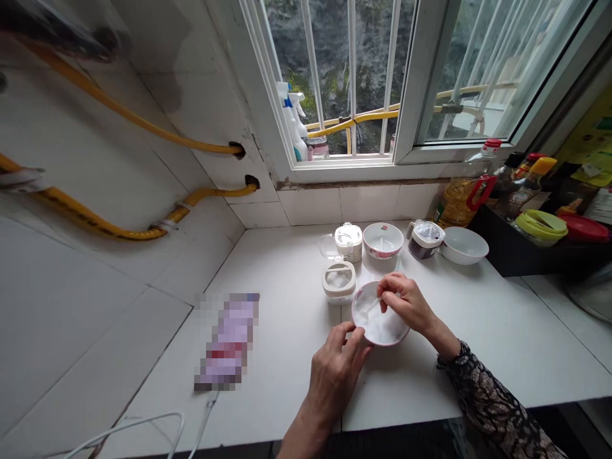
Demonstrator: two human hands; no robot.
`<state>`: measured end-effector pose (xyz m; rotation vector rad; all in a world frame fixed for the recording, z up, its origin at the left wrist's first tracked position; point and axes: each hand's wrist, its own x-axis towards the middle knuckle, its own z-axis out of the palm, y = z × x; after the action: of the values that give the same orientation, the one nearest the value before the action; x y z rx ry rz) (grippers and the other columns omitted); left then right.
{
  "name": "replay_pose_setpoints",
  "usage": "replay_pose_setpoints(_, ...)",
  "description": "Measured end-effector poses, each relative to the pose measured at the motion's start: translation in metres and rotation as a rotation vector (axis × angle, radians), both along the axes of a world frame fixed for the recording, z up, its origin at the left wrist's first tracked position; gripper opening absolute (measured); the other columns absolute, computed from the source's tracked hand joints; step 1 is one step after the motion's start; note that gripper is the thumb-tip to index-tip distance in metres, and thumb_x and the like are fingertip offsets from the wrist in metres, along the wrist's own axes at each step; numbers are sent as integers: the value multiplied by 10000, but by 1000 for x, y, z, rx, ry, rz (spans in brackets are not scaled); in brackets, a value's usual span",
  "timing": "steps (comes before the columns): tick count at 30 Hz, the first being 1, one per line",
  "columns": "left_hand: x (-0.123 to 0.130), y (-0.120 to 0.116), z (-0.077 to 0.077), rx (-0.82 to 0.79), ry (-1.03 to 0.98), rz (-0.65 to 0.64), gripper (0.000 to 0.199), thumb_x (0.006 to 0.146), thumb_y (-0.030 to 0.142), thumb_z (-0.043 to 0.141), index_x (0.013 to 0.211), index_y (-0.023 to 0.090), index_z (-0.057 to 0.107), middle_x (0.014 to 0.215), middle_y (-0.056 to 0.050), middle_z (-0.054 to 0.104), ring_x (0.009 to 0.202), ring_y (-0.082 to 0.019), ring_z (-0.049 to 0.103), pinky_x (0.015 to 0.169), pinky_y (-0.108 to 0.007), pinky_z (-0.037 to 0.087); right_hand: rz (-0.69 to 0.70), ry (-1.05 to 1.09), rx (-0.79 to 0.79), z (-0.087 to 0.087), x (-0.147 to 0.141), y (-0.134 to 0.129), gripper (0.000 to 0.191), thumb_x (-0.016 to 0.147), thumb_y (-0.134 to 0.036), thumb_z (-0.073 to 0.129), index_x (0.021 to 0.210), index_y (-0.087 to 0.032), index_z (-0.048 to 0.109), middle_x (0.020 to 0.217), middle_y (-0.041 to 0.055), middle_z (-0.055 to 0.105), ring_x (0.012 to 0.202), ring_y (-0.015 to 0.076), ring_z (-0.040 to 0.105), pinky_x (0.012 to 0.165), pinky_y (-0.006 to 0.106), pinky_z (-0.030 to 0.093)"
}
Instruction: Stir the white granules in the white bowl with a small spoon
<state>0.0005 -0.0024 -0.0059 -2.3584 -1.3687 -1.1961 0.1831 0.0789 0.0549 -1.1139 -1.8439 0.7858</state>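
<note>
A white bowl with a pink rim (405, 336) stands on the counter with loose white stuff inside. My left hand (337, 363) grips its near-left rim between thumb and fingers. Over the bowl, my right hand (404, 299) is closed on a small whitish spoon (369, 312), its tip down in the white contents. Just behind the bowl on the left sits a square lidded jar (338, 284) with white contents. Farther back are another jar with its clear lid raised (349, 241), a floral bowl (383, 241) and a jar of dark contents (425, 240).
A plain white bowl (463, 247) and an oil bottle (461, 191) stand at the back right, beside a black rack of bottles (497, 236). On the left lies a pixelated purple item (229, 341) with a white cable (205, 421). Yellow pipes (95, 217) run along the tiled wall.
</note>
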Motion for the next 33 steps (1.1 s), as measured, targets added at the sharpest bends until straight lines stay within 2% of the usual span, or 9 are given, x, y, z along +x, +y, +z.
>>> replay_pose_setpoints(4, 0, 0, -1, -8, 5, -6, 148, 985, 210, 449, 1078, 184, 561, 962, -72, 642, 767, -144, 664, 610, -203, 520, -12, 198, -225, 1, 1, 1, 120, 704, -207, 474, 652, -201, 581, 483, -24, 610, 522, 152, 551, 636, 293, 459)
replay_pose_setpoints(7, -1, 0, -1, -11, 10, -5, 146, 978, 204, 458, 1082, 185, 559, 967, -75, 643, 779, -150, 668, 609, -206, 525, -56, 332, -314, 1, 5, 5, 108, 678, -232, 497, 650, -191, 592, 463, -18, 606, 482, 144, 540, 572, 273, 444)
replay_pose_setpoints(12, -2, 0, -2, -13, 18, -5, 147, 979, 207, 453, 1082, 188, 556, 963, -71, 643, 769, -146, 668, 591, -197, 522, -129, 393, -326, 0, 9, 10, 107, 638, -229, 504, 613, -192, 602, 431, -19, 594, 450, 136, 516, 555, 270, 444)
replay_pose_setpoints(20, 0, 1, -1, -2, -1, -5, 140, 980, 206, 453, 1071, 185, 557, 949, -69, 640, 784, -152, 665, 587, -195, 517, -187, 343, -309, -1, 6, 8, 111, 641, -243, 508, 604, -196, 601, 415, -27, 575, 431, 137, 518, 526, 267, 443)
replay_pose_setpoints(33, -1, 0, -1, -11, 11, -4, 146, 954, 193, 489, 1083, 191, 556, 959, -69, 650, 786, -148, 670, 595, -192, 526, -170, 443, -339, -1, 11, 14, 101, 635, -248, 522, 608, -197, 605, 428, -20, 595, 451, 148, 533, 576, 296, 458)
